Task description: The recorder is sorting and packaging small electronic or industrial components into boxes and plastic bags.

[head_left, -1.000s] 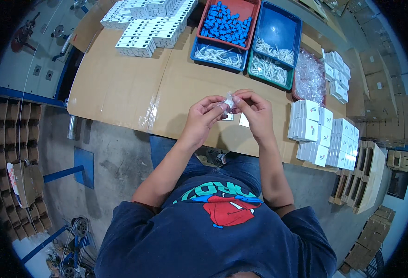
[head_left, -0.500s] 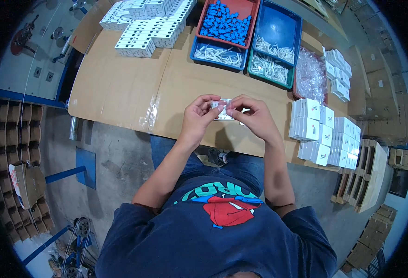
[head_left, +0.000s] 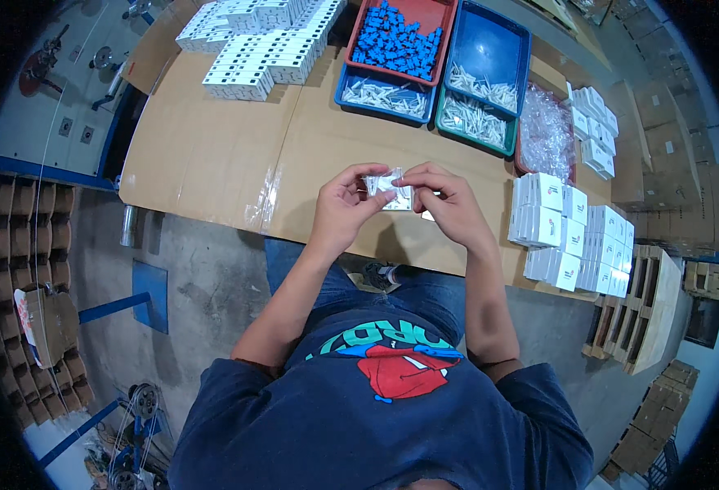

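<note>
In front of me, over the near part of the cardboard-covered table (head_left: 310, 163), my left hand (head_left: 345, 206) pinches a small clear plastic bag (head_left: 386, 181) between thumb and fingers. Whitish pieces seem to be inside it, too small to make out. My right hand (head_left: 445, 200) has its fingertips closed at the bag's right edge. Just below the bag lies a flat white piece with small dark marks (head_left: 403, 201), partly covered by the hands. A bit of another white item (head_left: 428, 216) shows under my right hand.
Trays at the back hold blue plastic parts (head_left: 396, 45) and white plugs (head_left: 384, 97). A red tray of clear bags (head_left: 547, 131) stands to their right. White boxes are stacked at the right (head_left: 572, 233) and far left (head_left: 249, 77). The table's front edge is near my waist.
My right fingertips have shifted up slightly along the bag and parted from my left thumb. More of the bag and the white piece beneath now shows.
</note>
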`<action>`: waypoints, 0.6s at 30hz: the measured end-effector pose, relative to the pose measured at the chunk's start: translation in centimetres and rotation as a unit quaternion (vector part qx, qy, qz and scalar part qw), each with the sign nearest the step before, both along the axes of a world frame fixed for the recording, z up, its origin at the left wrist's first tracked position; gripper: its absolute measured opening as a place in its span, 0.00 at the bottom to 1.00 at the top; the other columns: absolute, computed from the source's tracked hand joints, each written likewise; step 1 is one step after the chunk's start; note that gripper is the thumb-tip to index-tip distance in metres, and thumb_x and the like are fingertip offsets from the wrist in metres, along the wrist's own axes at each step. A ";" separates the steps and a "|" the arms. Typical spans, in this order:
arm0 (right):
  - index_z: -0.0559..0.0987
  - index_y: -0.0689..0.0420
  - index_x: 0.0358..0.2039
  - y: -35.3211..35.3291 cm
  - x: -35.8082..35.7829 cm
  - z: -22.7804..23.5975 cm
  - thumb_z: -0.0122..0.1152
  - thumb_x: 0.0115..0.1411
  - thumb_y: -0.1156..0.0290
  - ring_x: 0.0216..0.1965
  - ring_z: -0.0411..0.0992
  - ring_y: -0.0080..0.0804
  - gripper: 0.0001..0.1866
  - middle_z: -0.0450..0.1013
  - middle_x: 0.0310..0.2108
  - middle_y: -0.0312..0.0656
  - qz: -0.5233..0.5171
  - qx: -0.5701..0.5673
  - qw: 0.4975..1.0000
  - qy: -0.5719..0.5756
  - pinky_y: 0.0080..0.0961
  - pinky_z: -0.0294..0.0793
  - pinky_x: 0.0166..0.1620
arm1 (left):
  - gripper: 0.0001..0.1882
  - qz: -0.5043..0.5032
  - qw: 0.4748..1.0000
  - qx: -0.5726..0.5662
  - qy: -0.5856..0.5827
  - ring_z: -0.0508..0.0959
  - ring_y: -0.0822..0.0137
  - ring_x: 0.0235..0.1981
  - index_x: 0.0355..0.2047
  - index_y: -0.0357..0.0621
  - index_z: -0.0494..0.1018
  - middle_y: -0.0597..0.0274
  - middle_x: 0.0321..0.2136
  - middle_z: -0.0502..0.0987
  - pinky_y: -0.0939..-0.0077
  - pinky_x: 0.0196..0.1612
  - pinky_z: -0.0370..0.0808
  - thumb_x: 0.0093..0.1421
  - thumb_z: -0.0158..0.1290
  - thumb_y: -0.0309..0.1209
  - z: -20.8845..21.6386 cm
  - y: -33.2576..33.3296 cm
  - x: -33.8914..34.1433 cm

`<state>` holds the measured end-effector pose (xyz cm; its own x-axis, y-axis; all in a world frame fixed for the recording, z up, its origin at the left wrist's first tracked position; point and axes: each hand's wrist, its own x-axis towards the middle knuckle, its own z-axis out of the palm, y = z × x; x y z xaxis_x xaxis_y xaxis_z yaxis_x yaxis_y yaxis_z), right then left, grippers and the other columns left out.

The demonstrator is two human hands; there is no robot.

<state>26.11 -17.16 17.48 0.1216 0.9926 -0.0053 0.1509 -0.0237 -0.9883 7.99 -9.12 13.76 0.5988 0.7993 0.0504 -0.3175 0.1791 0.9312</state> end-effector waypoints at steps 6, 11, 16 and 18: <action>0.83 0.62 0.43 -0.2 0.0 0.6 0.60 0.63 0.75 0.30 0.74 0.20 0.09 0.77 0.34 0.36 -0.023 -0.053 0.998 0.008 0.17 0.74 0.34 | 0.25 -0.015 1.000 -0.001 0.017 0.78 0.72 0.45 0.54 0.34 0.71 0.59 0.45 0.78 0.76 0.50 0.76 0.55 0.61 0.16 0.3 -0.5 -0.3; 0.83 0.58 0.47 -0.7 0.2 0.1 0.62 0.63 0.75 0.27 0.71 0.17 0.12 0.79 0.32 0.35 0.003 -0.085 0.996 0.035 0.15 0.73 0.31 | 0.24 -0.023 1.000 0.006 0.017 0.78 0.72 0.45 0.54 0.34 0.70 0.58 0.46 0.77 0.79 0.48 0.76 0.56 0.61 0.16 0.0 -0.9 -0.9; 0.83 0.60 0.48 -1.7 -0.3 0.9 0.62 0.63 0.76 0.27 0.72 0.17 0.13 0.79 0.33 0.36 0.010 -0.097 0.994 0.054 0.16 0.72 0.32 | 0.26 -0.050 0.993 -0.012 0.106 0.77 0.70 0.48 0.54 0.37 0.71 0.58 0.47 0.77 0.75 0.49 0.76 0.55 0.63 0.20 0.1 -1.3 -2.1; 0.83 0.59 0.48 -1.9 -0.3 0.9 0.63 0.62 0.75 0.27 0.71 0.17 0.13 0.79 0.33 0.36 -0.004 -0.100 0.994 0.047 0.16 0.72 0.32 | 0.26 0.022 0.948 0.256 0.189 0.78 0.64 0.46 0.52 0.43 0.74 0.60 0.46 0.80 0.68 0.51 0.74 0.53 0.66 0.29 0.6 -1.1 -2.0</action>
<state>25.81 -19.01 18.41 0.1194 0.9697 -0.2133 0.0578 -0.2213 -0.9735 6.00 -10.23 14.37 0.6182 0.7525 0.2271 0.0584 -0.3321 0.9414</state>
